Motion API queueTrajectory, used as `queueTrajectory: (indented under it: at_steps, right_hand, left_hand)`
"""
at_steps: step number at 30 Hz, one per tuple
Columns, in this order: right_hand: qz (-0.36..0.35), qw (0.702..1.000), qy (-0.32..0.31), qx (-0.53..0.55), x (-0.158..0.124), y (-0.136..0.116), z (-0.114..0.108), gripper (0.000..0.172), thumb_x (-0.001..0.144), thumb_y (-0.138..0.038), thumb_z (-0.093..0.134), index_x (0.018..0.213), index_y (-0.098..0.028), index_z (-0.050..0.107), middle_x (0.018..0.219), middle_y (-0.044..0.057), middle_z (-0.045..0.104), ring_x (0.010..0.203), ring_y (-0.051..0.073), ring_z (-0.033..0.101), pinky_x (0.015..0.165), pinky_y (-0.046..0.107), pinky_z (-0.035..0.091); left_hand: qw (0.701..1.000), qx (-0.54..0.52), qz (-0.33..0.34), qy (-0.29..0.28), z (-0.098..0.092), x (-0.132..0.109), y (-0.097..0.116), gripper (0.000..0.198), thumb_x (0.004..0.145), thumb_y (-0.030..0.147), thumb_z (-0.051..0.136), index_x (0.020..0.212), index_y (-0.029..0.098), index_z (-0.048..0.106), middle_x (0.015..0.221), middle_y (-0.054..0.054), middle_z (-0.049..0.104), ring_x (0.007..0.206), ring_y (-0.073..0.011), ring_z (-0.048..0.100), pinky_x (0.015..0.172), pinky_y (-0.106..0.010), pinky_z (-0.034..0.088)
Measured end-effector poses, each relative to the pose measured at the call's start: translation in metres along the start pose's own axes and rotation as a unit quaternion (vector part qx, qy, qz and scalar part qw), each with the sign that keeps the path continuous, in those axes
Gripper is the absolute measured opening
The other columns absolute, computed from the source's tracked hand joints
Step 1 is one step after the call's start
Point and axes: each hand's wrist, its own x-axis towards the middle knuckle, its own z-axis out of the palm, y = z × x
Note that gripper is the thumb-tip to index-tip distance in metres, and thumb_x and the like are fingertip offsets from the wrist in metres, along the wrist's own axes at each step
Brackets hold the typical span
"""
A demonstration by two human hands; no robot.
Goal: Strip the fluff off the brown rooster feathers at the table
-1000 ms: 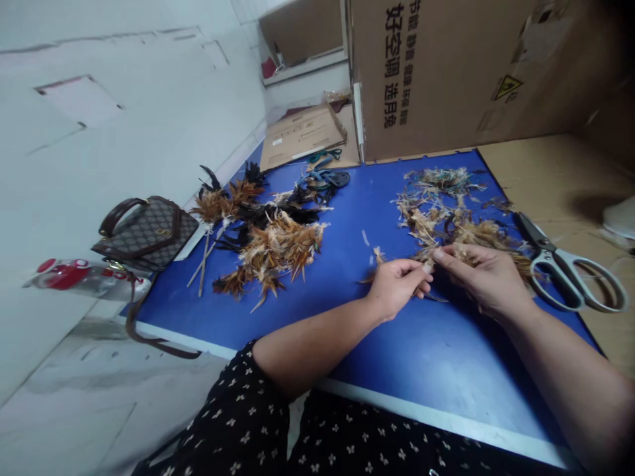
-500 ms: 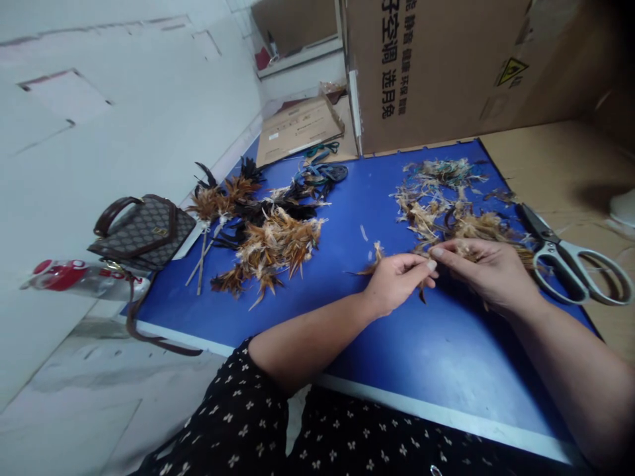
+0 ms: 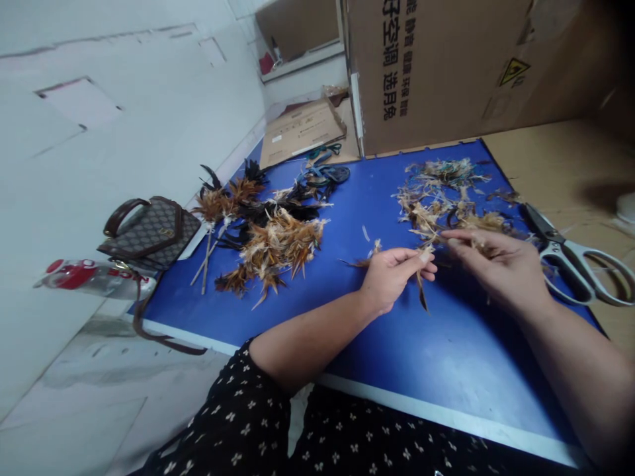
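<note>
My left hand (image 3: pixel 394 279) pinches a small brown feather (image 3: pixel 422 294) between thumb and fingers. Its dark tip hangs below them, and pale fluff shows at the thumb. A short gap to the right, my right hand (image 3: pixel 510 268) has its fingers closed around beige feathers (image 3: pixel 479 248), partly hidden by the fingers. Just beyond both hands lies a loose pile of tan feathers (image 3: pixel 421 215), mixed with bluish bits farther back. A loose feather (image 3: pixel 360 263) rests on the blue tabletop beside my left hand.
Scissors (image 3: pixel 565 254) lie right of my right hand. Orange-brown feather bunches (image 3: pixel 282 241) and black feathers (image 3: pixel 243 235) sit on the left. A handbag (image 3: pixel 153 231) and a bottle (image 3: pixel 94 277) are at the left edge. A large cardboard box (image 3: pixel 446 73) stands behind.
My hands have come apart slightly, the right one shifting to the right. The feather in my left hand now hangs lower and shows more.
</note>
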Motion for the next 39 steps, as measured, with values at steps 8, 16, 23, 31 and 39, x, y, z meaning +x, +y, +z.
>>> queueTrajectory:
  at_steps: [8,16,23,31,39]
  right_hand:
    - [-0.035,0.995,-0.083,0.032,-0.010,-0.003,0.008,0.040,0.093,-0.060,0.086,0.124,-0.036,0.092,0.113,0.005,0.089,0.102,0.034,0.086,0.109,0.059,0.067]
    - [-0.032,0.997,-0.069,0.027,-0.009,-0.004,0.006,0.044,0.092,-0.057,0.087,0.128,-0.032,0.092,0.112,0.007,0.089,0.096,0.031,0.083,0.096,0.048,0.069]
    - [0.102,0.981,-0.055,0.159,-0.005,-0.005,0.002,0.054,0.087,-0.064,0.091,0.121,-0.021,0.091,0.056,-0.003,0.053,0.049,0.010,0.039,0.045,0.026,0.025]
    - [0.131,0.970,-0.098,0.182,-0.007,-0.001,0.004,0.058,0.087,-0.064,0.093,0.120,-0.017,0.089,0.058,-0.004,0.053,0.053,0.010,0.040,0.049,0.025,0.028]
    - [0.025,0.989,-0.121,0.078,-0.009,-0.008,0.019,0.049,0.084,-0.070,0.092,0.106,-0.026,0.093,0.102,0.009,0.088,0.094,0.027,0.080,0.087,0.039,0.065]
  left_hand:
    - [1.000,-0.004,0.015,-0.004,-0.001,0.002,0.000,0.043,0.079,0.053,0.099,0.090,0.015,0.082,0.086,-0.007,0.080,0.077,-0.0159,0.074,0.090,-0.038,0.060]
    - [0.997,0.037,0.064,-0.016,-0.004,0.002,0.006,0.036,0.084,0.051,0.096,0.090,0.018,0.085,0.093,-0.007,0.080,0.089,-0.0168,0.074,0.100,-0.039,0.059]
    - [0.989,0.018,0.144,-0.030,-0.006,0.002,0.040,0.013,0.093,0.037,0.090,0.093,0.024,0.090,0.125,-0.009,0.082,0.137,-0.0257,0.069,0.126,-0.041,0.046]
    - [0.993,-0.092,0.066,0.009,-0.003,0.006,0.035,0.014,0.088,0.033,0.095,0.094,0.022,0.089,0.114,-0.009,0.086,0.134,-0.0268,0.072,0.127,-0.042,0.041]
    - [0.994,-0.074,0.078,0.009,0.005,0.006,0.017,0.022,0.081,0.041,0.100,0.090,0.022,0.091,0.106,-0.008,0.086,0.118,-0.0249,0.074,0.120,-0.043,0.044]
